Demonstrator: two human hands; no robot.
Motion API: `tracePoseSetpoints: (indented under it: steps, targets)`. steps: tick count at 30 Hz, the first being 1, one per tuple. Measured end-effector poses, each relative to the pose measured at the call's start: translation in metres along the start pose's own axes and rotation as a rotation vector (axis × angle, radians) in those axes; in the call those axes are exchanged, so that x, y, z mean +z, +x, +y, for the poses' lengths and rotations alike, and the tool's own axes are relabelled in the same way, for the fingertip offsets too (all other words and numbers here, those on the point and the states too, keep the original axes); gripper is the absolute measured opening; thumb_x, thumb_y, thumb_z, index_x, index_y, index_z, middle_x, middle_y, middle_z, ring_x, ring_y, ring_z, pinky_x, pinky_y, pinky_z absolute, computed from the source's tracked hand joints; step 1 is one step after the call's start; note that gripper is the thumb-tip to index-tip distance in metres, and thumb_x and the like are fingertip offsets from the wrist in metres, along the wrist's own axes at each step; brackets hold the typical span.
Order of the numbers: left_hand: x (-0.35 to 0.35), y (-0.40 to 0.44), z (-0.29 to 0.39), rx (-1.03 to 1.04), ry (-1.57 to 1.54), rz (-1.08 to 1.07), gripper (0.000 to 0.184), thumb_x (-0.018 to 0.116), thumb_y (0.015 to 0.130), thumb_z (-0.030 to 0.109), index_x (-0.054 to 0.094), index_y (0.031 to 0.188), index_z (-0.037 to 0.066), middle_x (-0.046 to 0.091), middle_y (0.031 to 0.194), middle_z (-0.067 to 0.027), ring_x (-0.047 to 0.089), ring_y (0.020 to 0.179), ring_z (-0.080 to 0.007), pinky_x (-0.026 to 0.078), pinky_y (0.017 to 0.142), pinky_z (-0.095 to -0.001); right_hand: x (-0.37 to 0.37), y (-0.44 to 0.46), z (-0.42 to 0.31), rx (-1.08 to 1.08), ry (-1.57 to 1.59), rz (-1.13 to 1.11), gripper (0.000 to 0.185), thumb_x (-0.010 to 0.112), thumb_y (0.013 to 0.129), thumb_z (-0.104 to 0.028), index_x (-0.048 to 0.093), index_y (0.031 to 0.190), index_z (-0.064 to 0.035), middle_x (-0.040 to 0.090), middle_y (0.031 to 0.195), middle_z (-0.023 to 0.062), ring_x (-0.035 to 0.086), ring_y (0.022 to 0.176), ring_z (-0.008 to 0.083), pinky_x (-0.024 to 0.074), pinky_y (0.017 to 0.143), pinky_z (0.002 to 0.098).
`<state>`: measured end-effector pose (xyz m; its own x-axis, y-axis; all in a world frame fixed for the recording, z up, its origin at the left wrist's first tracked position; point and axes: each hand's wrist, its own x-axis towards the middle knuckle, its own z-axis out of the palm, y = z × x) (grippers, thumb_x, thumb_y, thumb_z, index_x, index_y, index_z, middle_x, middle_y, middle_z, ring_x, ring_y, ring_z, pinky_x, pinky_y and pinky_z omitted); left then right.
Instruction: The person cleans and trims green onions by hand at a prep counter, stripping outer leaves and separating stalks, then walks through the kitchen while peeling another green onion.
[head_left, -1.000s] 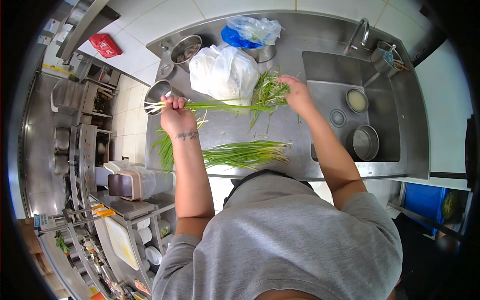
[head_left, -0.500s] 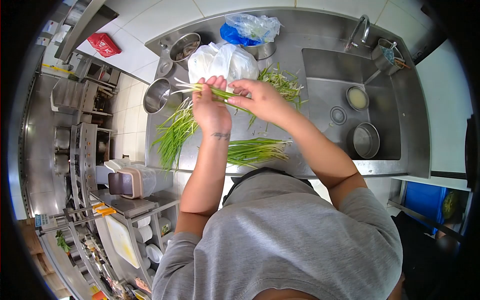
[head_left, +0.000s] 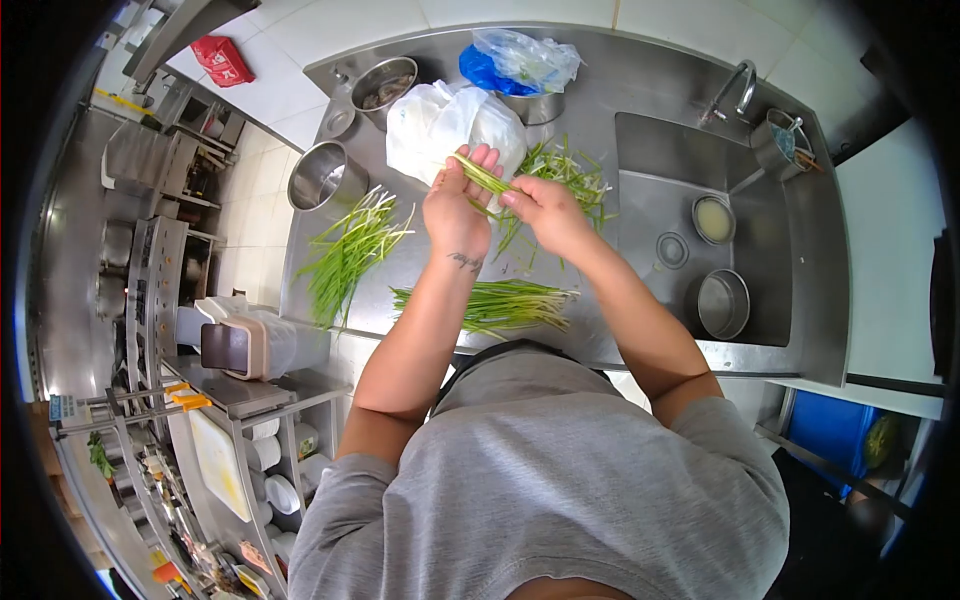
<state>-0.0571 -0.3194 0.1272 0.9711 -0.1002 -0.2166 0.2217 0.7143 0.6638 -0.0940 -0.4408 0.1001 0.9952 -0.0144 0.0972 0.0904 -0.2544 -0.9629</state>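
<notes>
My left hand (head_left: 458, 212) is palm up, holding a few green onion stalks (head_left: 482, 174) across its fingers, thumb close to their upper end. Pinched on the lower part of the same stalks is my right hand (head_left: 552, 212). A loose pile of green onions (head_left: 570, 180) lies just behind the right hand, with leaves in disorder. To the left, a bunch of green onions (head_left: 345, 255) is spread with its white ends toward the back. Another green onion bunch (head_left: 510, 305) lies along the counter's front edge, partly behind my left forearm.
White plastic bags (head_left: 425, 125) stand behind my hands. A steel pot (head_left: 325, 178) sits at left, another pot (head_left: 385, 88) behind it. Blue and clear bags (head_left: 525, 58) top a steel container. The sink (head_left: 650, 300) at right holds two metal bowls, below a faucet (head_left: 740, 90).
Both hands have shifted right. The stalks they hold now slope more steeply, and their white ends no longer stick out left of my left hand. The view has tilted slightly.
</notes>
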Motion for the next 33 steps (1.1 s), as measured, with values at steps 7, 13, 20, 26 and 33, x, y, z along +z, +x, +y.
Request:
tracePoseSetpoints:
  steps: [7, 13, 20, 26, 33]
  targets:
    - [0.004, 0.0, -0.018, 0.033, 0.056, -0.073, 0.028, 0.036, 0.097, 0.018, 0.042, 0.116, -0.002, 0.056, 0.112, -0.0175, 0.058, 0.102, -0.0272, 0.046, 0.089, -0.0382, 0.005, -0.009, 0.019, 0.029, 0.068, 0.011, 0.021, 0.063, 0.082, -0.022, 0.062, 0.083, -0.0018, 0.058, 0.063, 0.0065, 0.052, 0.058, 0.0144, 0.0405, 0.056, 0.0299]
    - [-0.003, 0.003, -0.011, 0.022, 0.342, -0.061, 0.019, 0.052, 0.09, 0.013, 0.054, 0.102, -0.001, 0.061, 0.099, -0.0122, 0.059, 0.092, -0.0217, 0.047, 0.086, -0.0372, -0.017, -0.01, 0.018, 0.129, 0.172, 0.058, 0.015, 0.062, 0.083, -0.018, 0.061, 0.08, -0.0036, 0.055, 0.061, -0.0011, 0.047, 0.056, 0.0073, 0.0375, 0.053, 0.0245]
    - [-0.007, 0.01, 0.0, 0.048, 0.365, -0.176, 0.01, 0.058, 0.086, 0.007, 0.055, 0.093, 0.0, 0.061, 0.083, -0.007, 0.06, 0.076, -0.0155, 0.048, 0.075, -0.029, -0.034, -0.013, 0.012, 0.139, 0.169, 0.001, 0.013, 0.061, 0.083, -0.017, 0.06, 0.079, -0.004, 0.052, 0.061, -0.0018, 0.046, 0.056, 0.0064, 0.0367, 0.053, 0.0235]
    - [-0.003, 0.01, 0.001, 0.073, 0.312, -0.246, 0.01, 0.057, 0.087, 0.007, 0.053, 0.094, 0.001, 0.059, 0.082, -0.006, 0.059, 0.076, -0.0147, 0.047, 0.073, -0.0269, -0.036, -0.017, 0.0, 0.16, 0.142, -0.003, 0.013, 0.061, 0.083, -0.016, 0.06, 0.079, -0.0036, 0.051, 0.061, -0.0016, 0.045, 0.057, 0.0064, 0.0369, 0.053, 0.0237]
    - [0.0, 0.009, 0.023, -0.177, 0.21, -0.449, 0.013, 0.056, 0.088, 0.014, 0.054, 0.094, 0.003, 0.062, 0.087, -0.0084, 0.06, 0.079, -0.0162, 0.048, 0.076, -0.0292, -0.045, -0.023, -0.009, 0.207, 0.251, -0.013, 0.009, 0.061, 0.083, -0.013, 0.06, 0.082, -0.0044, 0.049, 0.062, -0.0042, 0.043, 0.057, 0.0056, 0.0355, 0.054, 0.0218]
